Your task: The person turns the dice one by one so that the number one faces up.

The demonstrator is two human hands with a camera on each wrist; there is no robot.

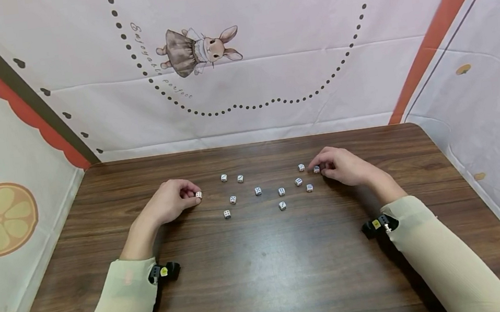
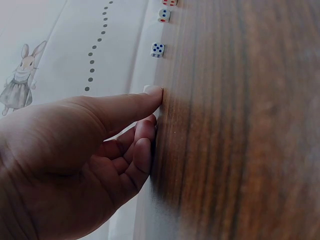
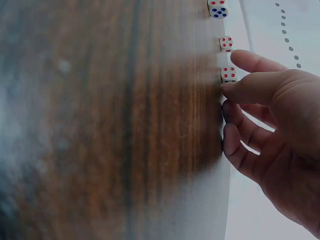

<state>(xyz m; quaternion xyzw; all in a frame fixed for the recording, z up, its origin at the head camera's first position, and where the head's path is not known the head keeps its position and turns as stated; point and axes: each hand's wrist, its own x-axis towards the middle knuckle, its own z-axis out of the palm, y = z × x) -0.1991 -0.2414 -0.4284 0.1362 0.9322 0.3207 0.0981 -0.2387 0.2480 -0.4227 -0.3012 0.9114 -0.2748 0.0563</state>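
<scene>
My left hand (image 1: 171, 200) pinches a white die (image 1: 199, 195) between thumb and index finger, left of the scattered dice. In the left wrist view the thumb mostly hides that die (image 2: 150, 89). On the right, my right hand (image 1: 343, 166) has its thumb and curved index finger around another white die (image 1: 316, 169); blue pips show on its top. Red pips face the right wrist view, where the thumb overlaps the lower edge of this die (image 3: 229, 74). Just left of the right index fingertip sits a neighbouring die (image 1: 301, 167).
Several more white dice lie scattered on the dark wooden table (image 1: 266, 280) between the hands, among them a die (image 1: 258, 191) near the middle. A printed cloth (image 1: 262, 33) with a rabbit hangs behind the table's far edge, and similar cloth lines both sides.
</scene>
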